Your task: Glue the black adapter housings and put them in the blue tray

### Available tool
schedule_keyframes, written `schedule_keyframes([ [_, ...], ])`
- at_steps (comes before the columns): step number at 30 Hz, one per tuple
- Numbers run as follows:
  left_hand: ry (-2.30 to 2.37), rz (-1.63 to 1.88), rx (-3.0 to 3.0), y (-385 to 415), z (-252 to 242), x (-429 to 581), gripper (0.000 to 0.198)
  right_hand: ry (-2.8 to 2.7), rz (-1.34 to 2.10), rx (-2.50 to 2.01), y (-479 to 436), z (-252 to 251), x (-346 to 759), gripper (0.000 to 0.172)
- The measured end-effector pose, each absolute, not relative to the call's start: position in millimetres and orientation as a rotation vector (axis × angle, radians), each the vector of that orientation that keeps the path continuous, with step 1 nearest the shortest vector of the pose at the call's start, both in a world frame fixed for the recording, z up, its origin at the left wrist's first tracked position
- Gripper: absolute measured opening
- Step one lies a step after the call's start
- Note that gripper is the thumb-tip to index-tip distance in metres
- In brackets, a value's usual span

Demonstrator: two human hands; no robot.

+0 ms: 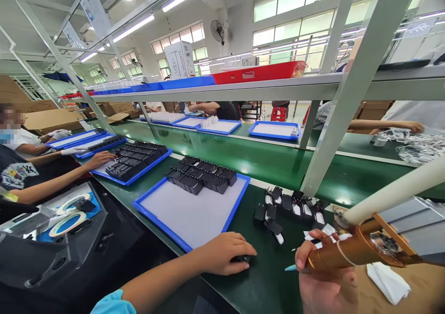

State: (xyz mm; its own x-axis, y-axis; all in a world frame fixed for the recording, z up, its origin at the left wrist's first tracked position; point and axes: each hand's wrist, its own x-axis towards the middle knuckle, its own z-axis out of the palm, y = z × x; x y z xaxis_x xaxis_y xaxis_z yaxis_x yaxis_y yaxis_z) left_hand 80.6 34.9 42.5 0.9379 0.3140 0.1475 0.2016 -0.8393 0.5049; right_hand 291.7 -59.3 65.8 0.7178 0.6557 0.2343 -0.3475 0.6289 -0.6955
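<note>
My left hand (pixel 225 254) is closed over a small black plastic part (pixel 241 258) at the front edge of the green bench, just off the tray's near right corner. My right hand (pixel 321 281) has its fingers wrapped round a gold-coloured cylindrical tool (pixel 335 257). A pale blue pointed tip (pixel 291 268) shows beside those fingers; what it belongs to is hidden. Between and beyond my hands lies a loose cluster of black housings with white labels (pixel 288 207). Rows of black adapter-like blocks (pixel 203 174) stand at the back of the blue-rimmed tray (pixel 187 214).
A white slanted post (pixel 347 105) rises behind the cluster, and a pale pole (pixel 392 193) crosses at right. Crumpled white paper (pixel 388 282) lies on brown cardboard. At left, a co-worker's hand (pixel 100 160) touches another tray of black blocks (pixel 137 159). A shelf (pixel 260 89) spans overhead.
</note>
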Motion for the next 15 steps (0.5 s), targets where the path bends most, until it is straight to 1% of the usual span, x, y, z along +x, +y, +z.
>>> schedule_keyframes([
  [2,0.312,0.331,2.531,39.0,41.0,83.6,0.026,-0.501,0.607,-0.667,-59.3,65.9,291.7,0.038],
  [4,0.290,0.345,2.494,41.8,38.5,85.5,0.022,-0.499,0.606,-0.664,-58.9,66.1,291.6,0.038],
  [9,0.296,0.382,2.314,43.4,33.1,83.9,0.022,-0.507,0.595,-0.659,-57.8,65.6,290.9,0.036],
  [15,0.310,0.374,2.178,44.7,39.8,82.6,0.021,-0.536,0.607,-0.666,-59.1,67.0,291.2,0.036],
])
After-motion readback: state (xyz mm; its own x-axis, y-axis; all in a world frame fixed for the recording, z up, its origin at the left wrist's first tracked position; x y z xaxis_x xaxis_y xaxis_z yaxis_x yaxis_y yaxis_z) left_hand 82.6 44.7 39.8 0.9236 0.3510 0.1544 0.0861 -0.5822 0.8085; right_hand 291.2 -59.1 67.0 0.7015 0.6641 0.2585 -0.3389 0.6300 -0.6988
